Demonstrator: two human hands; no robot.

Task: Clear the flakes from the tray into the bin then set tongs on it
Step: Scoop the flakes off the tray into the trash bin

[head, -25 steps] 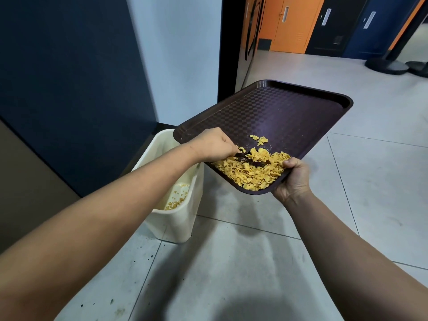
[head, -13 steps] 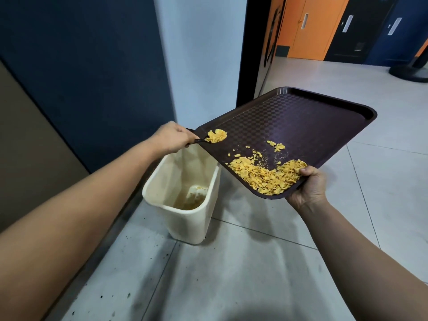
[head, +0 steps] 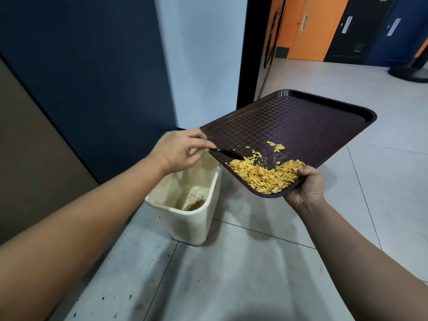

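My right hand [head: 305,188] grips the near corner of a dark brown tray [head: 301,121], held tilted above the floor. A pile of yellow flakes [head: 266,174] lies in the tray's low corner, with a few loose flakes [head: 276,146] higher up. My left hand [head: 178,150] pinches black tongs [head: 228,153] whose tip reaches over the tray's left edge and touches the pile. A cream bin [head: 192,216] stands on the floor under the tray's left edge, with some flakes at its bottom.
A dark blue wall panel [head: 92,77] and a pale wall [head: 203,54] rise behind the bin. The grey tiled floor [head: 231,274] has dark specks near the bin. Orange doors [head: 308,26] and a round black stand base [head: 410,72] are at the far right.
The tongs carried a clump of flakes to the tray's left edge over the bin; now they are back at the pile without that clump. The view shifted left.
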